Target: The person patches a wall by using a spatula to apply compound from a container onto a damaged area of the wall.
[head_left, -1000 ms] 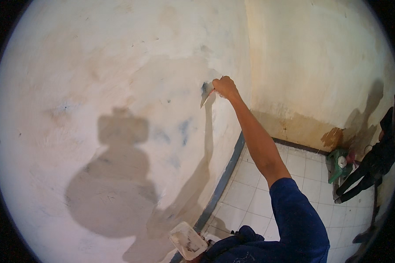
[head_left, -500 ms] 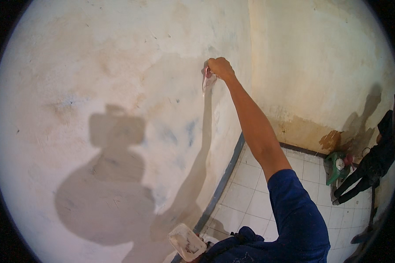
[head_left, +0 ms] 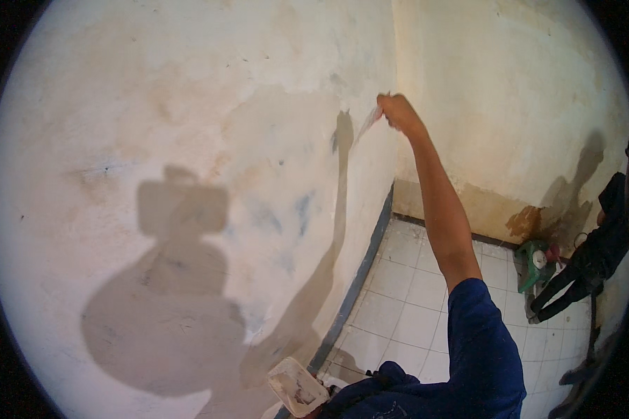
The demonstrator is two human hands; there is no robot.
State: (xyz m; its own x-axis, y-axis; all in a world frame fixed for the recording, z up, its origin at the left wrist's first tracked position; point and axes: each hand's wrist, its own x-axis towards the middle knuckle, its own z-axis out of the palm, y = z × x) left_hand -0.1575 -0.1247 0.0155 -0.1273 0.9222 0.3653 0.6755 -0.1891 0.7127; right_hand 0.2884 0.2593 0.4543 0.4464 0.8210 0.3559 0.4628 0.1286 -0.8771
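High up near the wall's corner, my right hand [head_left: 400, 113] is closed around a putty scraper [head_left: 368, 126], whose thin pale blade slants down and left. The blade's tip is at or close to the left wall [head_left: 272, 202]; contact is hard to tell. That wall is whitish, with damp-looking grey, bluish and brown patches. Low in front of my body is a white rectangular tub [head_left: 290, 383] with pale residue inside. My left hand does not show; whatever supports the tub is hidden.
A grey-blue skirting strip [head_left: 360, 269] runs along the left wall above a white tiled floor [head_left: 409, 300]. The yellowish far wall [head_left: 496, 105] has brown stains low down. At right, a person in dark clothes [head_left: 587, 258] stands beside a green stool-like object [head_left: 529, 276].
My right hand has moved right with the scraper, toward the corner and away from the wall surface. Its shadow has shifted right too. The tub is nearly unmoved.
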